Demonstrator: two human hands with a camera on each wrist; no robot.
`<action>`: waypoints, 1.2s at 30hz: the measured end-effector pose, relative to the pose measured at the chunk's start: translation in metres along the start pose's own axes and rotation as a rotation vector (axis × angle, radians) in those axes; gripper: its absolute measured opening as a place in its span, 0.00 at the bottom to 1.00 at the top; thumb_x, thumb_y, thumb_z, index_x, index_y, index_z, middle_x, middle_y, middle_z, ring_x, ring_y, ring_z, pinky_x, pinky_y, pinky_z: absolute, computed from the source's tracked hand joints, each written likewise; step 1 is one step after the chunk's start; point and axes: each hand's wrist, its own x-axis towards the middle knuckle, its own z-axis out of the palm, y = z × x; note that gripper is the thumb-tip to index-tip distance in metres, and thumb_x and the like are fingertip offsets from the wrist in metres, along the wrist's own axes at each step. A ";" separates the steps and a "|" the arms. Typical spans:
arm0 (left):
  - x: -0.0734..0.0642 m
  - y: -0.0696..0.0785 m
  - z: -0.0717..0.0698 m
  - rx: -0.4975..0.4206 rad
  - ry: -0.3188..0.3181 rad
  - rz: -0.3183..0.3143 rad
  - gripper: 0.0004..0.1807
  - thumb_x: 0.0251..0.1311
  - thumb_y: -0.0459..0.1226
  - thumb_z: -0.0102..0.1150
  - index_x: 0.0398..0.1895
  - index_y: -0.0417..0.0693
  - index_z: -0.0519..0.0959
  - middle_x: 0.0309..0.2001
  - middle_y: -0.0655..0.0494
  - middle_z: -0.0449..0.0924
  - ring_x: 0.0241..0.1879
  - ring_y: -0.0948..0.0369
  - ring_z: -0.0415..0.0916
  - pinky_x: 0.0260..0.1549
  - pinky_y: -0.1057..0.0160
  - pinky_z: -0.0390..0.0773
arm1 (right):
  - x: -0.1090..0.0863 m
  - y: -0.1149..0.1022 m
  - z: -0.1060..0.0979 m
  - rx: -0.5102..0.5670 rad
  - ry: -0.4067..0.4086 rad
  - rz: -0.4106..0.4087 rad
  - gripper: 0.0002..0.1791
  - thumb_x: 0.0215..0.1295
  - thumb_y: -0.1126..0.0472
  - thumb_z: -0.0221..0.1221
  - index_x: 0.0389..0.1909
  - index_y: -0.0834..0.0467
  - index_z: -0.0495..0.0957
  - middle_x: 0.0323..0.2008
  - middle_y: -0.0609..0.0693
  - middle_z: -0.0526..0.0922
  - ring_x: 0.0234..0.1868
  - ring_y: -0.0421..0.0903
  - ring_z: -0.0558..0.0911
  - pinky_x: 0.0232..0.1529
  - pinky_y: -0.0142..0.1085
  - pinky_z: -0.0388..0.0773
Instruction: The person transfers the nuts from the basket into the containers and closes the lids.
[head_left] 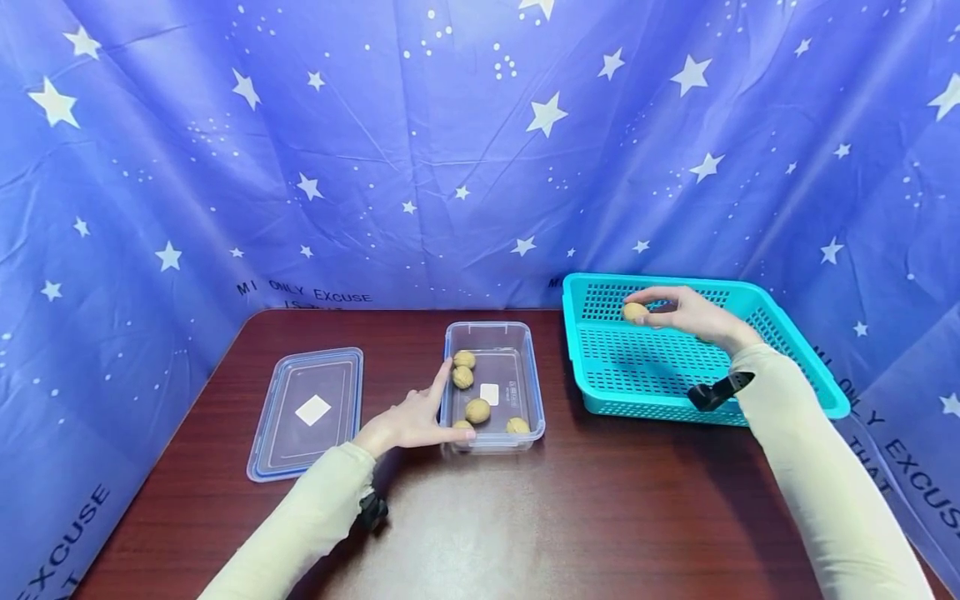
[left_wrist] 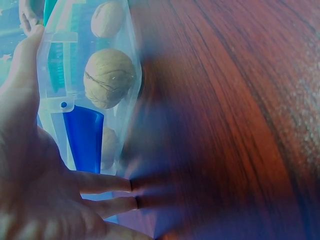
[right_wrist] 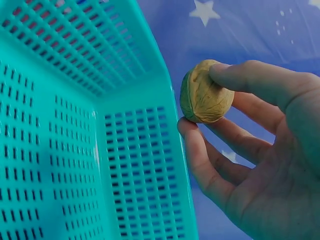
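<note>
Head view: lid [head_left: 306,438] left of container [head_left: 504,367]

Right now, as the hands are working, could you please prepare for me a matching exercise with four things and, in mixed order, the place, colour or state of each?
Things:
1. Right hand
2. Left hand
3. Clear lid
4. Slotted plastic basket

Descriptions:
A. Turquoise in colour
B. Touching the clear plastic container
C. Lying on the wooden table, left of the container
D. Pinching a walnut

Pairs: 1-D, 2-B, 3-C, 4-A
</note>
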 end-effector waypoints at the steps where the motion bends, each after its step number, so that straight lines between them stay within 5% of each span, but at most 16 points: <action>1: 0.000 0.000 0.001 -0.004 0.001 0.002 0.67 0.47 0.69 0.61 0.77 0.58 0.28 0.68 0.33 0.59 0.66 0.37 0.55 0.52 0.33 0.65 | 0.001 -0.001 0.003 0.002 -0.005 -0.003 0.26 0.70 0.57 0.57 0.65 0.64 0.68 0.63 0.62 0.68 0.51 0.48 0.80 0.50 0.46 0.74; 19: 0.001 -0.003 0.004 0.000 0.030 -0.005 0.67 0.45 0.69 0.62 0.77 0.59 0.29 0.66 0.33 0.62 0.66 0.38 0.57 0.52 0.31 0.62 | 0.010 -0.020 0.043 -0.009 -0.035 -0.046 0.24 0.67 0.57 0.61 0.63 0.58 0.73 0.58 0.56 0.75 0.49 0.53 0.79 0.48 0.47 0.72; 30: 0.000 -0.002 0.001 -0.009 0.016 -0.006 0.68 0.46 0.69 0.62 0.77 0.59 0.28 0.67 0.32 0.60 0.66 0.37 0.55 0.53 0.31 0.61 | 0.012 -0.041 0.069 -0.001 -0.090 -0.131 0.23 0.66 0.58 0.62 0.61 0.56 0.75 0.54 0.54 0.78 0.46 0.54 0.80 0.44 0.43 0.75; 36: 0.001 -0.001 0.002 -0.002 0.004 -0.012 0.67 0.46 0.70 0.61 0.77 0.59 0.28 0.67 0.32 0.59 0.67 0.38 0.55 0.54 0.31 0.61 | 0.013 -0.049 0.090 -0.005 -0.112 -0.215 0.21 0.65 0.58 0.63 0.58 0.52 0.77 0.52 0.48 0.80 0.52 0.53 0.76 0.48 0.45 0.73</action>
